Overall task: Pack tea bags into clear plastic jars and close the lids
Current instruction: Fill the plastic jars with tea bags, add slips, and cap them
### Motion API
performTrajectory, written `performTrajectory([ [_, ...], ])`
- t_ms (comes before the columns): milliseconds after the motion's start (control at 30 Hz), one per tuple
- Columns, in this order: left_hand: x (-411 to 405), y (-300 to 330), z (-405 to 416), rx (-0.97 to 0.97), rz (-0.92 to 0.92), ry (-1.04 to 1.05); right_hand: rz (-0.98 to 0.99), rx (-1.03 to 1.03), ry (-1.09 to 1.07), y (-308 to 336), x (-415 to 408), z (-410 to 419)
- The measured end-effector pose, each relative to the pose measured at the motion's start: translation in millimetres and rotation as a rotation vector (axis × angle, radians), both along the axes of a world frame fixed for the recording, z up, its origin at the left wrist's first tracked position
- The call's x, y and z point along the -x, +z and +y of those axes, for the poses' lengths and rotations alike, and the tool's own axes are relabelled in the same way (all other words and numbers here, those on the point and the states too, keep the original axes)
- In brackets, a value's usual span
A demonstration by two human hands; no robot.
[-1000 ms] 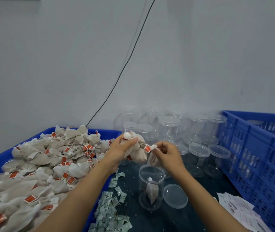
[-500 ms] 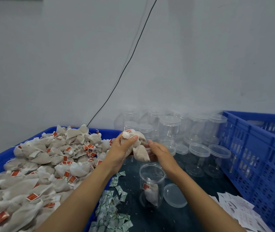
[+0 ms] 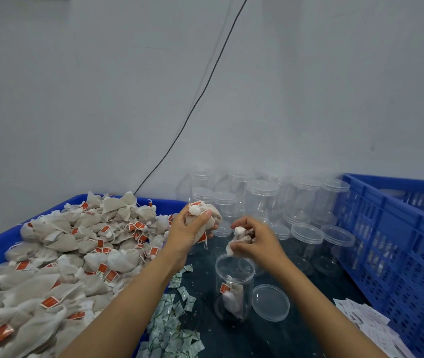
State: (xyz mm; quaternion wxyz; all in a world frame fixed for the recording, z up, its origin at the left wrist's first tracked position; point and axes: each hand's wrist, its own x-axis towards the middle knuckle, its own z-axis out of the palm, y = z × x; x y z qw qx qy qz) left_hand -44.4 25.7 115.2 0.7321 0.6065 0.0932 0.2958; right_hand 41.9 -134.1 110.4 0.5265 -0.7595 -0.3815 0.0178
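An open clear jar [image 3: 234, 277] stands on the dark table with tea bags [image 3: 233, 299] lying at its bottom. Its loose lid [image 3: 270, 302] lies just to the right. My left hand [image 3: 192, 233] grips a bunch of tea bags [image 3: 212, 213] above and left of the jar. My right hand [image 3: 257, 240] pinches a single tea bag [image 3: 239, 237] directly over the jar's mouth. A big heap of tea bags with red tags [image 3: 63, 254] fills the blue tray on the left.
Several lidded clear jars [image 3: 261, 200] crowd the back against the wall. A blue slatted crate [image 3: 399, 241] stands at the right. Small sachets [image 3: 172, 324] lie in front of the jar, white paper slips [image 3: 366, 321] at lower right. A black cable [image 3: 200, 94] runs up the wall.
A tea bag dropped into the jar. My right hand then took another bag from the left hand's bunch and now holds it over the jar's mouth. The left hand stayed put.
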Motion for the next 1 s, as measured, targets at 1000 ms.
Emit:
performTrajectory([
  [1000,4.8,-6.8,0.4,0.172,-0.047,-0.281,0.35,-0.226,0.157,-7.7,0.6,1.3],
])
